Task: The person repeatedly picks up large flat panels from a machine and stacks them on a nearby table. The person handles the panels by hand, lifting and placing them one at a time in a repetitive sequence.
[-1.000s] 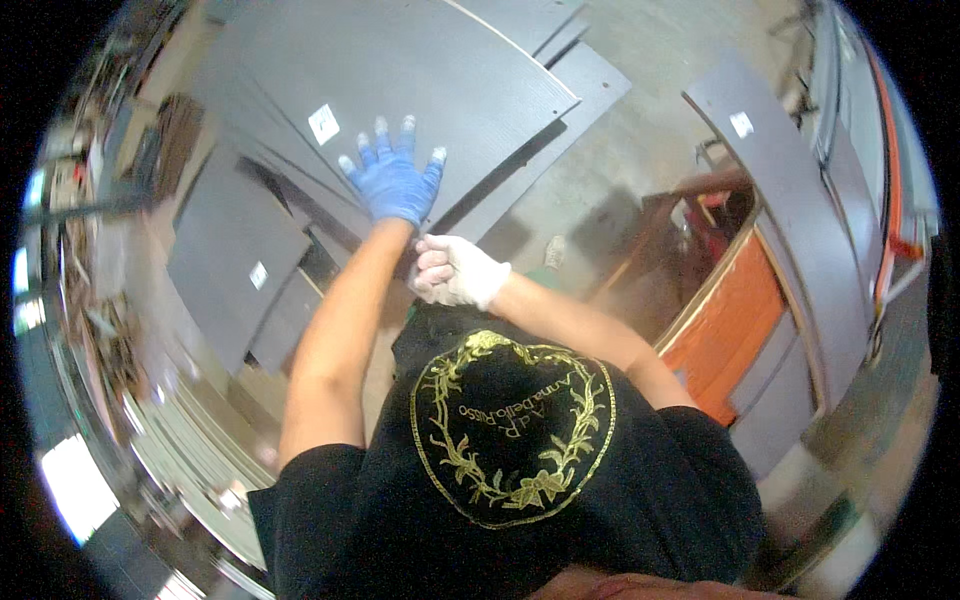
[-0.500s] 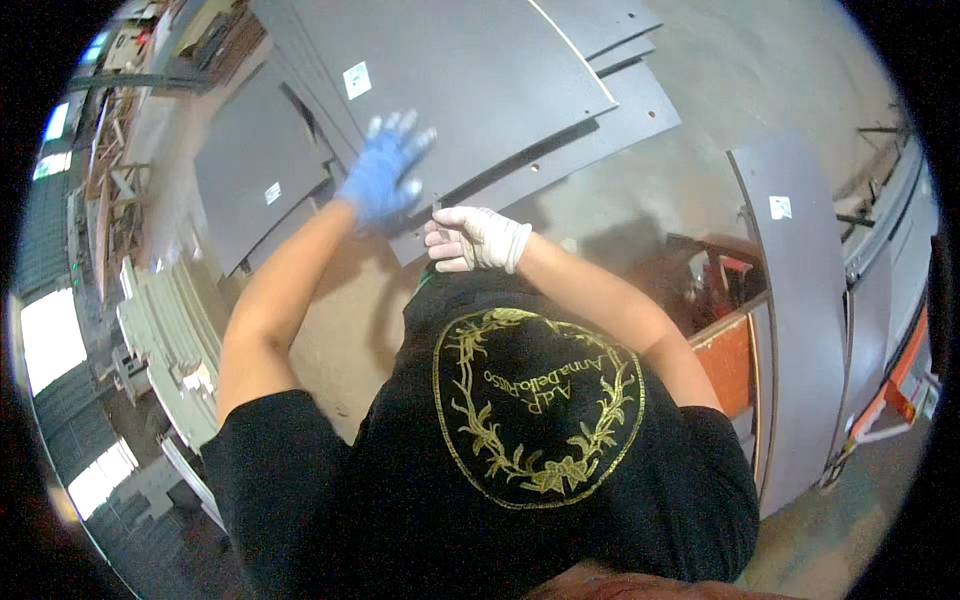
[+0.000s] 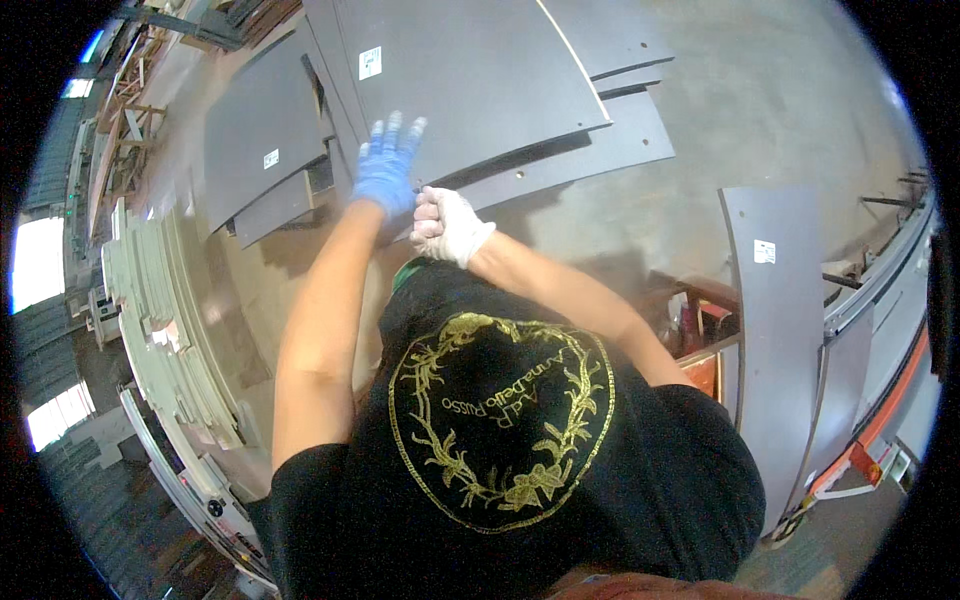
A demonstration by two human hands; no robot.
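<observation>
My left hand (image 3: pixel 386 170), in a blue glove with pale fingertips, has its fingers stretched out over the near edge of a large dark grey panel (image 3: pixel 470 70). Its palm seems to lie flat there, though contact is hard to tell. Close beside its wrist, my right hand (image 3: pixel 450 225) in a white glove is closed, thumb side toward the panel's near corner. What its curled fingers hold, if anything, is hidden. A white label (image 3: pixel 370 62) is stuck on the large panel. Beneath it, another grey panel (image 3: pixel 620 140) with small round holes sticks out to the right.
More grey panels (image 3: pixel 265 120) lie at the left. A stack of pale green strips (image 3: pixel 165 330) stands nearer on that side. To the right, a long grey board (image 3: pixel 775 320) leans by a reddish-brown box (image 3: pixel 705 375) and an orange-edged metal frame (image 3: pixel 890 390).
My right hand's fingers have curled from partly open to closed, and it has come nearer my left wrist. My left hand's fingers have straightened. The whole view has shifted slightly.
</observation>
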